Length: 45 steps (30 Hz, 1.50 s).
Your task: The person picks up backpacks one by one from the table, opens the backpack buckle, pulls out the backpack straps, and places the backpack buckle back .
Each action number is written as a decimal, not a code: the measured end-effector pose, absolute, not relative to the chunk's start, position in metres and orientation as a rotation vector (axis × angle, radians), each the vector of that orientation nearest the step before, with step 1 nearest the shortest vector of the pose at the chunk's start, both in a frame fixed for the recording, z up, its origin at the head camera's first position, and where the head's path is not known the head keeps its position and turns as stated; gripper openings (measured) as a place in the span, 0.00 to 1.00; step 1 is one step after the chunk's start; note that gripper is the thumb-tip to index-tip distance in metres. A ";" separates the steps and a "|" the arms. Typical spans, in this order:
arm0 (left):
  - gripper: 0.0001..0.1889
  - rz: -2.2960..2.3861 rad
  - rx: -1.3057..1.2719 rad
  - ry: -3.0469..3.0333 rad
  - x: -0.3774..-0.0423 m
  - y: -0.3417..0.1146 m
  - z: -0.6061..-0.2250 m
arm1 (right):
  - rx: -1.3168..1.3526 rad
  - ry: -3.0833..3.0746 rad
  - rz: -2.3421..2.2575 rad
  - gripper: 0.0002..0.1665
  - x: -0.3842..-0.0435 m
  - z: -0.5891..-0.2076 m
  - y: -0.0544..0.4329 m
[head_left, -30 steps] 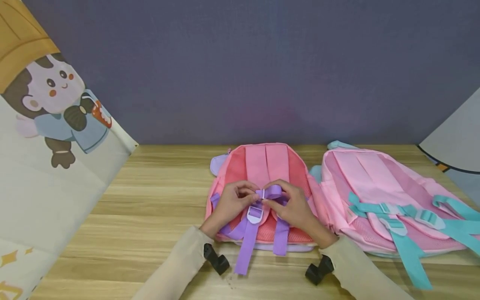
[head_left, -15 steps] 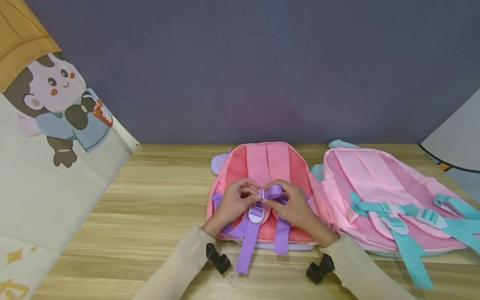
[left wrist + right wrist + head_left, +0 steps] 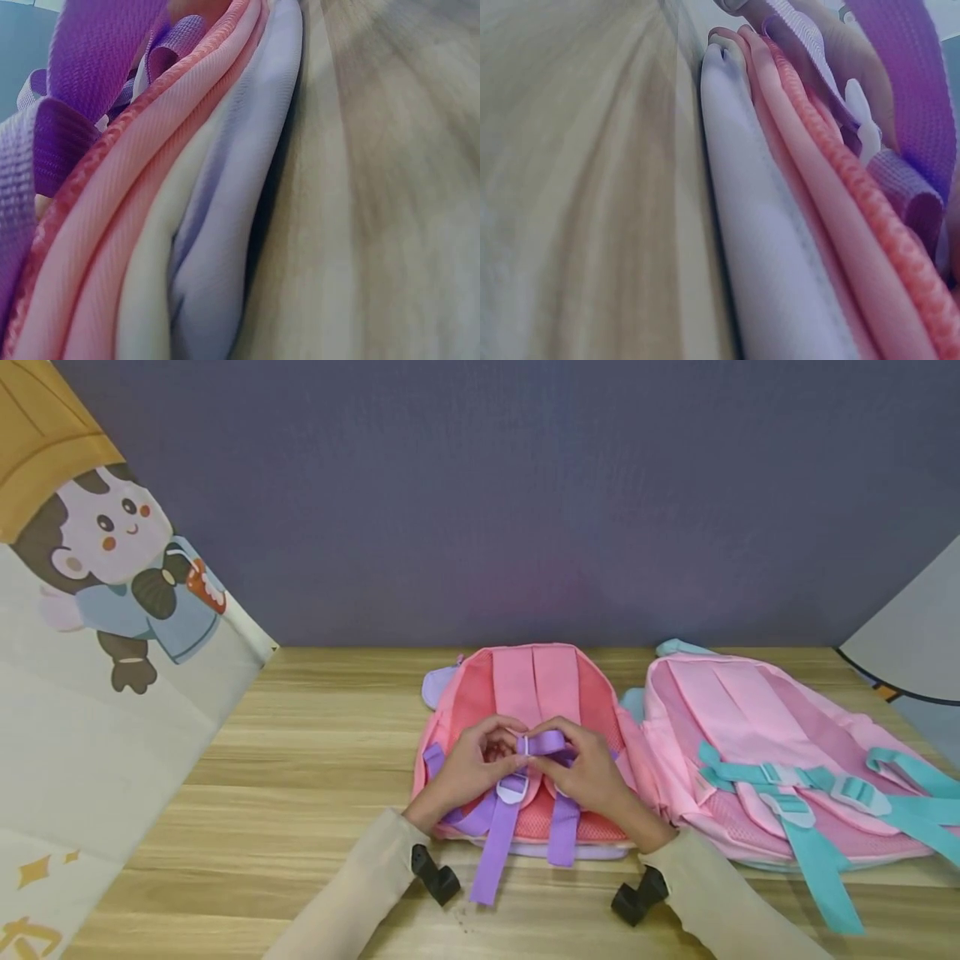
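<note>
A coral-pink backpack lies back side up on the table, with purple straps across its lower half. Over it, in the head view, my left hand and right hand meet at a small white strap buckle. The left fingers and thumb curve around its left side, their tips at its top and bottom. From the right, my other hand pinches it, with a purple strap loop between finger and thumb. A second white buckle sits just below, its loose purple strap hanging over the bag's front edge.
A light-pink backpack with teal straps lies against the right side of the coral one. The wooden table ends at a dark backdrop. A printed cartoon panel stands at left.
My left fingers have spread a little apart, and a short bit of purple strap now shows left of the buckle. The right hand has stayed nearly still.
</note>
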<state>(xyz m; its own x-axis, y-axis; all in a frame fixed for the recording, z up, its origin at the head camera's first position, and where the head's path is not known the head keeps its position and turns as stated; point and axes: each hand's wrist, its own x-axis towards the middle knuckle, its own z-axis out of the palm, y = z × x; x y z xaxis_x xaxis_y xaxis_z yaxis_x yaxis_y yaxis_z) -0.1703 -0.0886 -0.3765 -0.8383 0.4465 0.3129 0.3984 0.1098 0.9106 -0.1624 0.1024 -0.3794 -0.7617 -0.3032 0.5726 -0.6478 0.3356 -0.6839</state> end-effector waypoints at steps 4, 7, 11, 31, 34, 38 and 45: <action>0.15 1.893 0.870 2.303 -0.170 -0.088 -0.376 | 0.810 -2.296 1.393 0.19 -0.161 -0.376 0.102; 0.12 1.913 0.852 2.294 -0.170 -0.087 -0.375 | 0.802 -2.307 1.399 0.20 -0.161 -0.375 0.101; 0.09 1.936 0.819 2.297 -0.169 -0.086 -0.374 | 0.811 -2.308 1.413 0.19 -0.161 -0.376 0.101; 0.17 1.813 0.843 2.466 -0.164 -0.085 -0.376 | 0.767 -2.362 1.404 0.19 -0.160 -0.379 0.104; 0.17 1.820 0.825 2.465 -0.164 -0.086 -0.376 | 0.756 -2.368 1.385 0.21 -0.159 -0.378 0.103; 0.16 1.825 0.801 2.457 -0.165 -0.085 -0.377 | 0.771 -2.369 1.315 0.23 -0.158 -0.376 0.102; 0.14 1.860 0.760 2.471 -0.166 -0.084 -0.377 | 0.844 -2.449 1.257 0.26 -0.159 -0.371 0.104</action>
